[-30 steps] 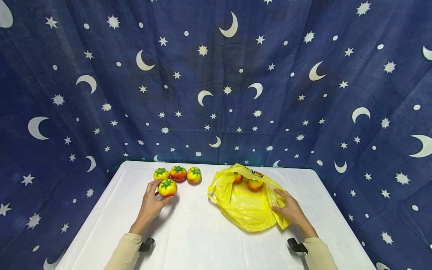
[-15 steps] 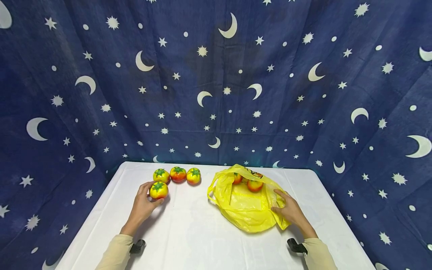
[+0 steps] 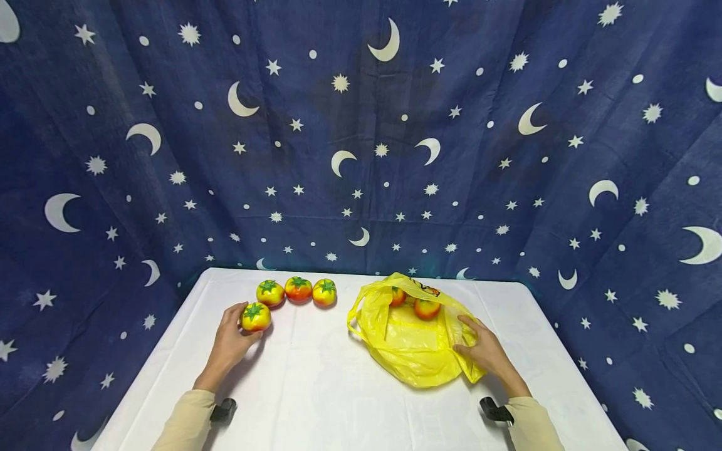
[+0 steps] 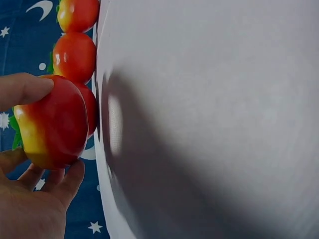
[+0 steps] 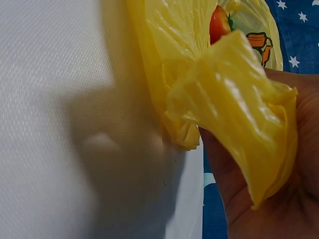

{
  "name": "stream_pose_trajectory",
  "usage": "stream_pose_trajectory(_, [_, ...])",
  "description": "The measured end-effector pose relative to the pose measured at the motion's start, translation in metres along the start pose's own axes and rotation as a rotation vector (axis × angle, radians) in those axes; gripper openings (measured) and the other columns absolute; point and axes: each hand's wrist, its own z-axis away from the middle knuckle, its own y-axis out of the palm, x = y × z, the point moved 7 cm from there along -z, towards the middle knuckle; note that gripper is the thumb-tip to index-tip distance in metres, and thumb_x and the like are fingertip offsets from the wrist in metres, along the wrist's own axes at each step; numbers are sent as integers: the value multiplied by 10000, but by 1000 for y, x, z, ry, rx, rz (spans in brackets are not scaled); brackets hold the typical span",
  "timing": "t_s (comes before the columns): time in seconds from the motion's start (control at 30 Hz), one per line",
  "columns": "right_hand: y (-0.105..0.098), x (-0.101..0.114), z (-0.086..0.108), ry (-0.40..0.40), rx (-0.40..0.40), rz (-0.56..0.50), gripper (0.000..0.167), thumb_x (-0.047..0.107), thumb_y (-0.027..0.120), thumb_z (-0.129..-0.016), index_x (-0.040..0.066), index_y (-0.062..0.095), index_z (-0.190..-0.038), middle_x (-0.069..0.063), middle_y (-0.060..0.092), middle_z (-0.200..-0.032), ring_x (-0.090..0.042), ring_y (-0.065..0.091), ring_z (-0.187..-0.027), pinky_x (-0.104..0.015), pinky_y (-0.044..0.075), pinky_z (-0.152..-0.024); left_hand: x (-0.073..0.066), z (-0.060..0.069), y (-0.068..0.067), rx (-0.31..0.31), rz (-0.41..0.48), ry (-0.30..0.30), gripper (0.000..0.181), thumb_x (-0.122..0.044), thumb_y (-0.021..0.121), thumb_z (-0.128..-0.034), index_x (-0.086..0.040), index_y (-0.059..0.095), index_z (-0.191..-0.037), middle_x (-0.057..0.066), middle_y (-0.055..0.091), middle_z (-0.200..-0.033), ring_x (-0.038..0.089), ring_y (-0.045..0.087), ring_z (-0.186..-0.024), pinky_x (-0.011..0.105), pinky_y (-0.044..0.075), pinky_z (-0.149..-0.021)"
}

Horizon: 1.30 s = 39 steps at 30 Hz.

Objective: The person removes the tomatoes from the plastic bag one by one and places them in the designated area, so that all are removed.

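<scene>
My left hand (image 3: 232,341) grips a yellow-and-red tomato (image 3: 256,317) with a green leafy top. In the left wrist view the thumb lies on one side of this tomato (image 4: 55,124) and the fingers on the other, and it is off the cloth. Just behind it, three more tomatoes (image 3: 298,289) sit in a row. On the right, my right hand (image 3: 486,349) holds the side of a yellow plastic bag (image 3: 414,369), whose mouth faces me. Two tomatoes (image 3: 427,309) show inside. Bag folds (image 5: 234,99) hide most of the right fingers in the right wrist view.
A white cloth (image 3: 327,388) covers the table. Behind it and at both sides hangs a dark blue curtain (image 3: 361,125) with moons and stars. One loop handle (image 3: 353,322) of the bag hangs out to its left.
My left hand has moved left with the tomato, away from the bag, to the front left of the row. The right hand and the bag have stayed in place.
</scene>
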Motion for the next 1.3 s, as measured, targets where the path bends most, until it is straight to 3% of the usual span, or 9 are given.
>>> stream_pose_trajectory(0.23, [0,-1,0,10,2,-1,748,173,775,-811,46,430,-1462,-310,355,-1512,-519,305,-1401,-654,267,-1130,5,-4,0,46,-2,-47,779,-65,741,-818,50,328,-1468,276,299,-1484,462,369,-1358,561,369,-1111])
stream_pose_trajectory(0.47, [0,-2,-1,8,-1,5,748,182,775,-812,46,431,-1462,-309,357,-1511,-521,312,-1396,-657,277,-1123,11,-8,2,55,-29,-77,786,-102,745,-822,42,326,-1471,280,302,-1486,459,337,-1380,587,265,-1168])
stream_pose_trajectory(0.7, [0,-1,-1,7,0,0,754,182,779,-810,47,431,-1464,-306,360,-1511,-516,310,-1399,-652,275,-1128,13,-8,4,69,-16,-75,808,-86,748,-820,24,302,-1485,295,290,-1486,479,393,-1332,550,409,-1075])
stream_pose_trajectory(0.9, [0,1,-2,4,0,-4,751,171,776,-809,39,432,-1463,-312,349,-1514,-520,302,-1402,-651,273,-1129,11,-7,1,71,-14,-66,798,-94,744,-822,3,309,-1484,283,281,-1500,482,361,-1360,555,395,-1085])
stream_pose_trajectory(1.1, [-1,1,-1,13,6,3,754,182,778,-810,48,430,-1465,-311,347,-1515,-523,306,-1398,-656,282,-1121,1,-4,-8,17,-26,-29,753,-118,753,-821,-1,360,-1453,275,301,-1491,498,374,-1342,618,343,-1105])
stream_pose_trajectory(1.3, [-1,2,-1,15,6,3,755,175,777,-810,48,427,-1467,-307,345,-1518,-520,303,-1401,-653,278,-1125,-19,-1,-22,-77,50,71,681,-50,751,-818,-2,426,-1416,255,326,-1477,451,390,-1333,604,410,-1056])
